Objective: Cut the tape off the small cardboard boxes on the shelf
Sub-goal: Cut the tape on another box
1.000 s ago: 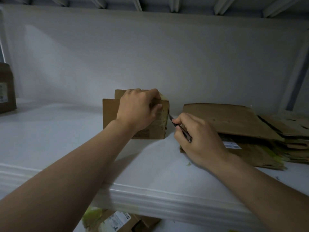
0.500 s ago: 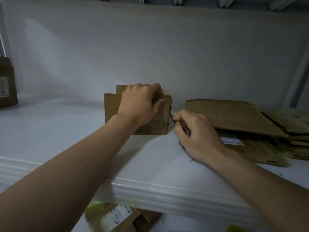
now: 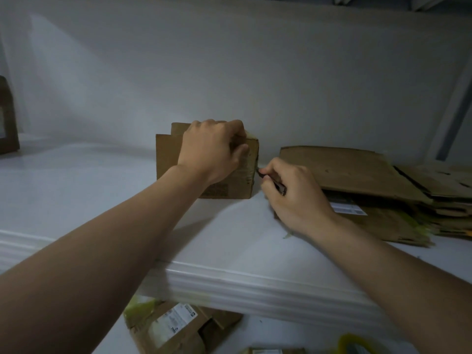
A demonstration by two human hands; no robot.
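A small brown cardboard box (image 3: 168,159) stands upright on the white shelf (image 3: 76,190), close to the back wall. My left hand (image 3: 212,149) grips its top right part, fingers curled over the upper edge, thumb on the front face. My right hand (image 3: 293,192) holds a thin dark cutter (image 3: 272,181) like a pen. Its tip touches the box's right front edge, where clear tape runs down the corner. The blade itself is too small to make out.
A stack of flattened cardboard boxes (image 3: 370,180) lies on the shelf just right of my right hand. Another box (image 3: 7,123) stands at the far left. Below the shelf's front lip (image 3: 255,282) lie labelled boxes (image 3: 176,325) with yellow-green tape.
My right hand has moved left and up, bringing the cutter tip from beside the box onto its right edge. My left hand keeps the same hold on the box.
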